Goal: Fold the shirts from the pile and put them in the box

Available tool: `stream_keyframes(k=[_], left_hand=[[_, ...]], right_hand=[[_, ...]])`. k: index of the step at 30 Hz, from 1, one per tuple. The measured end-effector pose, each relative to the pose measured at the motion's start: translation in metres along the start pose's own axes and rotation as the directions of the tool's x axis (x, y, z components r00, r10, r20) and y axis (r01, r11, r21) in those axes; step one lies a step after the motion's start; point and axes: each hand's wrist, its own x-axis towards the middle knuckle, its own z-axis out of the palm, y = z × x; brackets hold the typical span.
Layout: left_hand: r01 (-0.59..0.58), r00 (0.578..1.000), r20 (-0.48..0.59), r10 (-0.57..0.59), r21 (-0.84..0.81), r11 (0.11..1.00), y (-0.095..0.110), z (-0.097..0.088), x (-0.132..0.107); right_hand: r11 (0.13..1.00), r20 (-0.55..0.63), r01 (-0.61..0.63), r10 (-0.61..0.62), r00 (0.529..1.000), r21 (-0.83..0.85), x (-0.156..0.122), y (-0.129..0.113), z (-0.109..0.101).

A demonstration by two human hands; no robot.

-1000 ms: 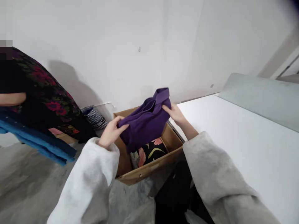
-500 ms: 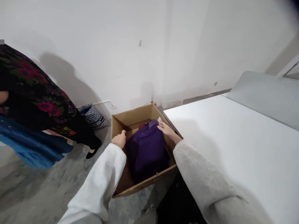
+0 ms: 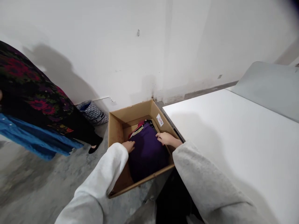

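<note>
A folded purple garment [image 3: 148, 152] lies in an open cardboard box [image 3: 115, 124], on top of other clothes. My left hand [image 3: 129, 146] is at the garment's left edge inside the box, fingers curled on the cloth. Opposite it, my right hand [image 3: 166, 138] has bent fingers closed at the upper right edge of the same garment. Red and black patterned clothes [image 3: 141, 126] show beyond its far edge. On the box's right inner wall is a white label [image 3: 160, 120] with red marks.
Right of the box stands a white table [image 3: 205, 130] with a grey panel [image 3: 268, 87] behind it. At the left a person in a flowered top [image 3: 44, 90] has a blue garment [image 3: 39, 137] by them. A patterned bag [image 3: 93, 113] rests against the wall.
The purple garment has gone lower and lies flatter, baring the clothes beyond it and the label. My left hand has moved right and down onto the cloth; my right hand has shifted slightly lower.
</note>
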Motion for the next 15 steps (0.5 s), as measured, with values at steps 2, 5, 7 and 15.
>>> stream_keyframes(k=[2,5,7,15], left_hand=[[-0.073,0.995,0.068,0.071,0.019,0.997,0.014,0.020,0.005],[-0.166,0.979,0.121,0.162,0.032,0.986,0.041,0.055,0.009],[-0.204,0.973,0.115,0.199,0.038,0.978,0.058,0.077,0.013],[-0.121,0.992,0.028,0.120,0.034,0.992,0.057,0.088,0.053]], right_hand=[[0.999,0.010,0.040,-0.040,0.999,-0.030,-0.020,-0.003,-0.004],[0.985,0.027,0.138,-0.136,0.990,-0.100,-0.063,-0.003,-0.005],[0.969,0.028,0.206,-0.204,0.978,-0.136,-0.092,-0.002,-0.003],[0.937,-0.019,0.199,-0.213,0.977,-0.287,-0.135,-0.001,0.009]])
